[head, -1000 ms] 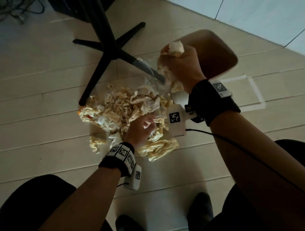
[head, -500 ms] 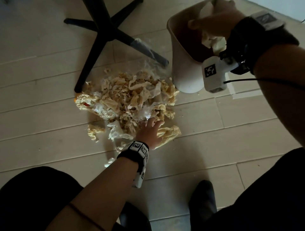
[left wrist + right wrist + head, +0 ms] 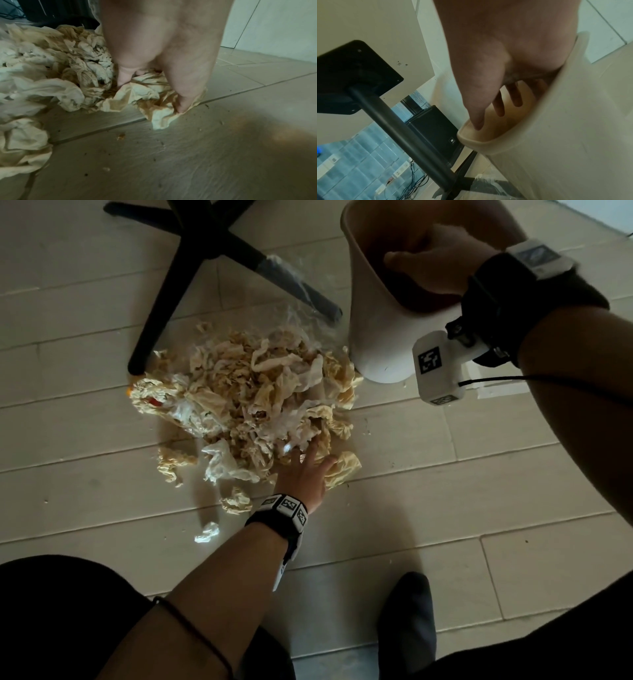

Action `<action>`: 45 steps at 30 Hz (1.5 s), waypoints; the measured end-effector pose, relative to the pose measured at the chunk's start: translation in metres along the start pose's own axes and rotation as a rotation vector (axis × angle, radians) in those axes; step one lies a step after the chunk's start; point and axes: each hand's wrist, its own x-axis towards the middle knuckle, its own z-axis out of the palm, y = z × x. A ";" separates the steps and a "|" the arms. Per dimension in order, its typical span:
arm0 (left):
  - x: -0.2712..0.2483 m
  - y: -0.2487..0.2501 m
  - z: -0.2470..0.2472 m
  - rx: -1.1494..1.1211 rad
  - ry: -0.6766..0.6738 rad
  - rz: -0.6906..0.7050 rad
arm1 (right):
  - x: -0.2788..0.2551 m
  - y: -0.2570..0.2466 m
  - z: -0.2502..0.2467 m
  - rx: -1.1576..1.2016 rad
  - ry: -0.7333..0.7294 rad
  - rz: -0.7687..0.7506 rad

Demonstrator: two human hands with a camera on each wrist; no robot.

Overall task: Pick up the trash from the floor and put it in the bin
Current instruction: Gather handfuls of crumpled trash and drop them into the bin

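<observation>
A heap of crumpled, stained tissues and thin plastic, the trash pile (image 3: 253, 392), lies on the tiled floor. My left hand (image 3: 305, 470) rests on its near right edge with fingers spread. In the left wrist view the fingertips (image 3: 123, 79) and thumb press into a yellowed tissue (image 3: 150, 92) of the trash pile (image 3: 68, 67). The cream bin (image 3: 376, 337) stands tilted at the pile's far right. My right hand (image 3: 435, 258) is inside the bin's mouth. The right wrist view shows my right hand (image 3: 496, 112) empty, its fingers straight and pointing down past the bin (image 3: 573, 135) rim.
A black stand's legs (image 3: 191, 258) spread behind the pile, one wrapped in clear film (image 3: 291, 275). Loose scraps (image 3: 236, 501) and a white bit (image 3: 207, 532) lie nearer me. My dark shoe (image 3: 407, 611) is at the bottom. A black speaker (image 3: 435, 129) stands by the wall.
My right hand carried a handful of tissues up over the bin, went into its mouth, and is now empty there. My left hand stayed on the pile's near edge and spread its fingers.
</observation>
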 end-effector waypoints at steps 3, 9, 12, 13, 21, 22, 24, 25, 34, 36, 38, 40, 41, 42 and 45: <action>-0.001 -0.005 0.003 0.016 0.083 0.036 | -0.005 -0.003 0.000 0.023 0.016 -0.037; 0.004 -0.008 -0.009 -0.110 0.096 0.054 | -0.025 -0.025 -0.002 0.065 0.147 -0.256; 0.002 -0.013 -0.018 -0.297 0.126 0.048 | -0.034 -0.040 0.004 -0.027 0.220 -0.418; 0.002 -0.016 -0.022 -0.373 0.156 0.042 | -0.036 -0.042 0.008 0.009 0.254 -0.438; -0.011 -0.014 -0.098 -0.830 0.372 0.106 | -0.075 -0.046 0.056 0.478 -0.141 -0.517; -0.014 -0.011 -0.111 -0.861 0.407 0.110 | -0.077 -0.046 0.061 0.494 -0.215 -0.506; -0.020 -0.008 -0.132 -0.919 0.480 0.117 | -0.081 -0.046 0.070 0.511 -0.344 -0.462; -0.022 -0.007 -0.142 -0.961 0.508 0.126 | -0.083 -0.044 0.073 0.524 -0.407 -0.421; -0.031 -0.007 -0.182 -1.182 0.713 0.210 | -0.092 -0.039 0.090 0.887 -0.790 -0.243; -0.030 -0.009 -0.184 -1.186 0.727 0.203 | -0.096 -0.037 0.095 0.981 -0.847 -0.228; -0.028 -0.013 -0.184 -1.142 0.743 0.191 | -0.096 -0.034 0.099 1.054 -0.916 -0.235; -0.026 -0.015 -0.183 -1.085 0.751 0.179 | -0.092 -0.030 0.100 1.120 -0.949 -0.182; -0.025 -0.017 -0.182 -1.055 0.750 0.174 | -0.089 -0.028 0.102 1.138 -0.944 -0.141; -0.024 -0.019 -0.181 -1.016 0.752 0.175 | -0.088 -0.026 0.104 1.144 -0.936 -0.114; -0.021 -0.022 -0.175 -0.859 0.788 0.210 | -0.089 -0.025 0.105 1.132 -0.935 -0.094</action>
